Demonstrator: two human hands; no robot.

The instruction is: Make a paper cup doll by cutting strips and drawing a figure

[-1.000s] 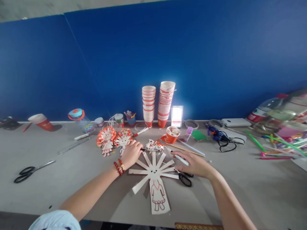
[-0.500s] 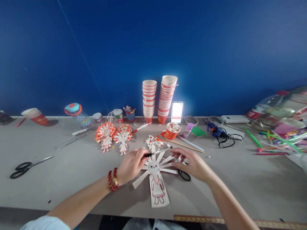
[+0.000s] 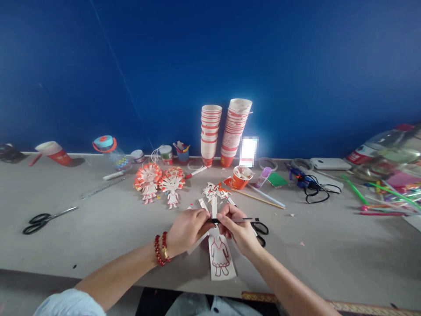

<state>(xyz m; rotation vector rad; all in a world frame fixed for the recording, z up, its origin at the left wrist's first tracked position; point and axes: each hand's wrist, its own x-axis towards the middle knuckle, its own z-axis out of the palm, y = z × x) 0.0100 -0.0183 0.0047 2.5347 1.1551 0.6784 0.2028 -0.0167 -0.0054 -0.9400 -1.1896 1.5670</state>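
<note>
A paper figure (image 3: 222, 259) lies on the table in front of me, a dress, arms and legs drawn on it in dark red. White paper strips (image 3: 214, 206) fan out from its head, which my hands mostly cover. My left hand (image 3: 192, 226) is closed around the black end of a slim pen (image 3: 242, 219) above the head. My right hand (image 3: 235, 226) pinches the same pen, its fingertips close to the left ones. Black-handled scissors (image 3: 261, 228) lie partly hidden beside my right hand.
Two finished-looking paper dolls (image 3: 173, 186) stand left of a pile of paper scraps (image 3: 213, 192). Behind are tall cup stacks (image 3: 210, 131) and a cup of scraps (image 3: 241, 177). A glue gun (image 3: 304, 180) is at right, other scissors (image 3: 48, 219) at far left.
My right hand has moved left from beside the scissors and closed on the pen. The pen has come lower and nearer to level over the figure's head. The view has shifted slightly.
</note>
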